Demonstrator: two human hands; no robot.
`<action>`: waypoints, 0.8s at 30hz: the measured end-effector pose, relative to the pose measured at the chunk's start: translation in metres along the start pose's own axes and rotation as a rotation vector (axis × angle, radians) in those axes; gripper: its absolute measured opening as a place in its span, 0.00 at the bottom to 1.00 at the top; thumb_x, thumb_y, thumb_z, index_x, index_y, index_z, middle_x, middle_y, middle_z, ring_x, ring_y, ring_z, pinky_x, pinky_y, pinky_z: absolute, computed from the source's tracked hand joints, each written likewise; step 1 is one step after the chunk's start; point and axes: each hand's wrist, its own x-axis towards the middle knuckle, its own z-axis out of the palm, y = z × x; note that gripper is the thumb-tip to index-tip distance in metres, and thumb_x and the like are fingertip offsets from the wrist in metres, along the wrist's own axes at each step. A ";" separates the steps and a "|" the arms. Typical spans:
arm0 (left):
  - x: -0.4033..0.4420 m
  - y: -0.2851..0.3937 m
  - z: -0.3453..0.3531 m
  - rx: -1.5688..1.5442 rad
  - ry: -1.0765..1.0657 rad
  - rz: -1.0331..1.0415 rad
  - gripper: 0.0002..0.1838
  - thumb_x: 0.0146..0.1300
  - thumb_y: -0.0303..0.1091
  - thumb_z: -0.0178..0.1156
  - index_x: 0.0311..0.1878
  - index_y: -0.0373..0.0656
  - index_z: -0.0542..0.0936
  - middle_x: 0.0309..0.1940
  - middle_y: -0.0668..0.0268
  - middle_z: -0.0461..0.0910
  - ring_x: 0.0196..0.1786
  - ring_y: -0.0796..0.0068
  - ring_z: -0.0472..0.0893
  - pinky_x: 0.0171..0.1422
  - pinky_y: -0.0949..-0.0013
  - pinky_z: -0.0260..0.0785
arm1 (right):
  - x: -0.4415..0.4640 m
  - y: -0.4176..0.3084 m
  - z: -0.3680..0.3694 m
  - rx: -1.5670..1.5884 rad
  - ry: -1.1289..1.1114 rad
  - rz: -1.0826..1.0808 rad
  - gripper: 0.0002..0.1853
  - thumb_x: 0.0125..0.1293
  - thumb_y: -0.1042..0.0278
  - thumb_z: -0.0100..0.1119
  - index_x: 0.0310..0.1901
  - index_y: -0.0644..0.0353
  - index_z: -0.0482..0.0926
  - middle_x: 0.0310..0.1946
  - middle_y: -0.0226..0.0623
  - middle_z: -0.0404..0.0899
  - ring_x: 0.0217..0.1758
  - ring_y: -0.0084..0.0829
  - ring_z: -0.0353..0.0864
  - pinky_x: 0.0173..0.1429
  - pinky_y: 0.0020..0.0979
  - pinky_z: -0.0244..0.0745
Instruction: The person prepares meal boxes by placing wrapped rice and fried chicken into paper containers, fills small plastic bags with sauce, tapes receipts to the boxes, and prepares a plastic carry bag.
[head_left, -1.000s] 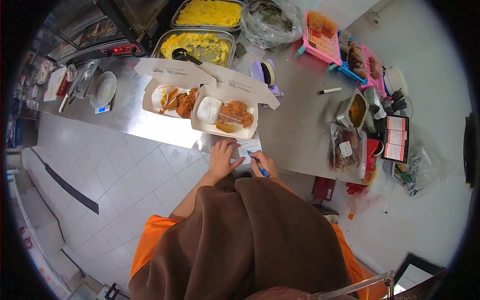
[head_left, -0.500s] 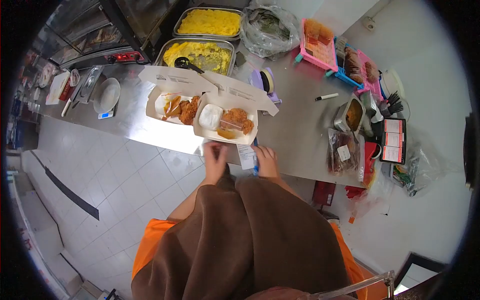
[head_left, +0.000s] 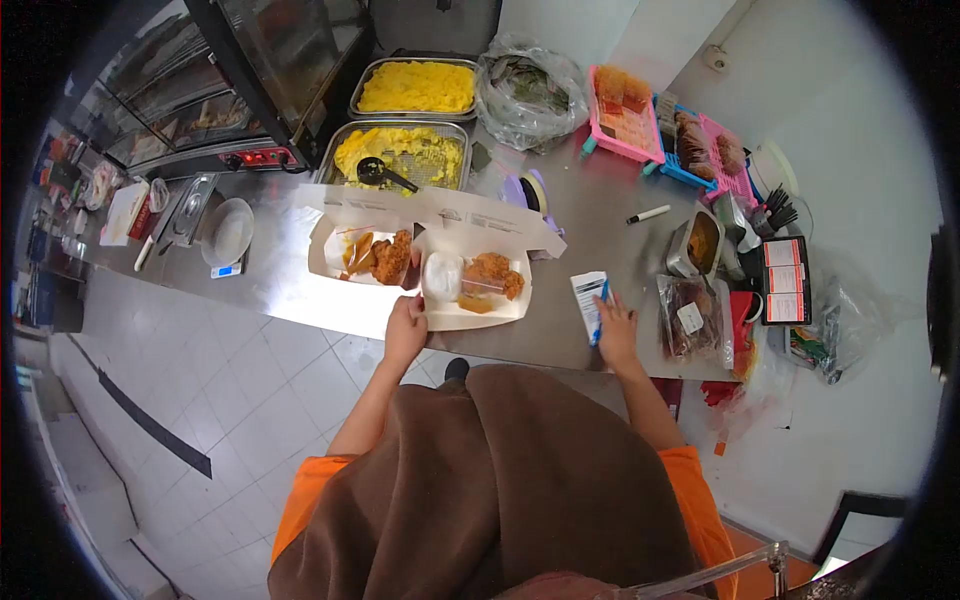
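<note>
Two open white cardboard meal boxes stand side by side at the counter's front edge. The left box [head_left: 328, 262] holds fried chicken [head_left: 392, 258] and a bag of brown sauce [head_left: 358, 254]. In the right box [head_left: 480, 322] are a white wrapped rice portion [head_left: 443, 274], fried chicken [head_left: 494, 272] and a sauce packet. My left hand [head_left: 406, 328] is closed at the right box's near left corner, fingertips partly hidden. To the right, my right hand [head_left: 618, 328] holds a blue pen [head_left: 600, 315] against a printed paper slip [head_left: 588, 300] on the counter.
Behind the boxes are two trays of yellow food [head_left: 415, 88], a black ladle [head_left: 385, 174] and a tape dispenser [head_left: 530, 192]. A marker [head_left: 648, 214], a metal container [head_left: 690, 240] and a tablet [head_left: 786, 280] lie right. A scale with a bowl [head_left: 228, 235] stands left.
My right hand has moved right with the pen and slip, away from the boxes. My left hand has come up to the right box's corner. The boxes appear slightly lower in view.
</note>
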 end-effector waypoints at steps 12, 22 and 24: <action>-0.051 0.020 0.032 -0.433 -0.389 -0.048 0.11 0.65 0.33 0.55 0.43 0.35 0.72 0.38 0.64 0.71 0.44 0.73 0.72 0.51 0.69 0.65 | 0.010 -0.078 -0.047 0.831 0.651 0.073 0.30 0.59 0.62 0.60 0.60 0.62 0.62 0.50 0.42 0.70 0.50 0.37 0.67 0.59 0.38 0.59; -0.054 0.039 0.037 -0.664 -0.284 -0.012 0.12 0.61 0.30 0.60 0.46 0.34 0.78 0.39 0.66 0.74 0.40 0.79 0.75 0.46 0.74 0.68 | 0.019 -0.038 -0.072 0.595 0.489 -0.111 0.07 0.58 0.64 0.60 0.37 0.54 0.81 0.36 0.31 0.76 0.45 0.37 0.69 0.54 0.36 0.60; -0.058 0.038 0.044 -0.672 -0.216 -0.083 0.13 0.60 0.31 0.61 0.45 0.33 0.77 0.36 0.67 0.75 0.37 0.80 0.74 0.43 0.76 0.67 | 0.016 -0.039 -0.069 0.643 0.469 -0.149 0.07 0.58 0.66 0.59 0.37 0.54 0.81 0.36 0.31 0.76 0.45 0.36 0.70 0.53 0.35 0.60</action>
